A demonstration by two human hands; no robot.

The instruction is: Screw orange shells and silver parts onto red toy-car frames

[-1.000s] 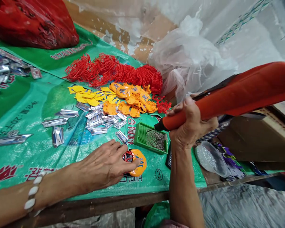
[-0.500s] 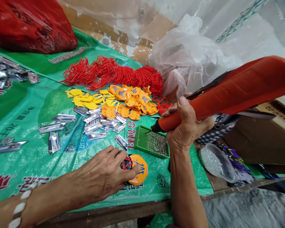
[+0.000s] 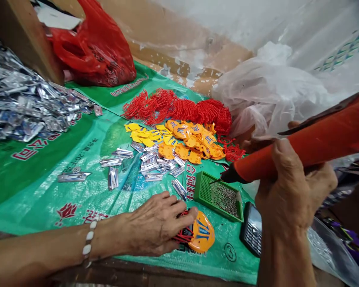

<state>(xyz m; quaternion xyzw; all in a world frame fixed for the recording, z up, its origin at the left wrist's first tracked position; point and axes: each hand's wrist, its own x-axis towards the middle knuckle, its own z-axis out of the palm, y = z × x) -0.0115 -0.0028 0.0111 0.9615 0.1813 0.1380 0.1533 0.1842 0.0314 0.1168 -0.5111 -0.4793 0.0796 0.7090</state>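
My left hand (image 3: 155, 223) lies on the green sheet with its fingers pressing down an orange plastic piece (image 3: 202, 237) that has a red part (image 3: 184, 235) fitted at its left side. My right hand (image 3: 290, 191) is wrapped round an orange electric screwdriver (image 3: 305, 147). The driver's dark tip (image 3: 224, 178) hangs just above a small green tray of screws (image 3: 219, 195).
Piles of orange and yellow pieces (image 3: 182, 141), red parts (image 3: 179, 107) and silver strips (image 3: 155, 161) cover the green sheet (image 3: 48, 191). A heap of silver parts (image 3: 26, 107) sits far left, a red bag (image 3: 95, 52) behind, a clear bag (image 3: 272, 95) right, a phone (image 3: 253, 229) near the tray.
The view has swung left and back. The screwdriver tip stays over the screw tray. My left hand keeps pressing on the orange piece.
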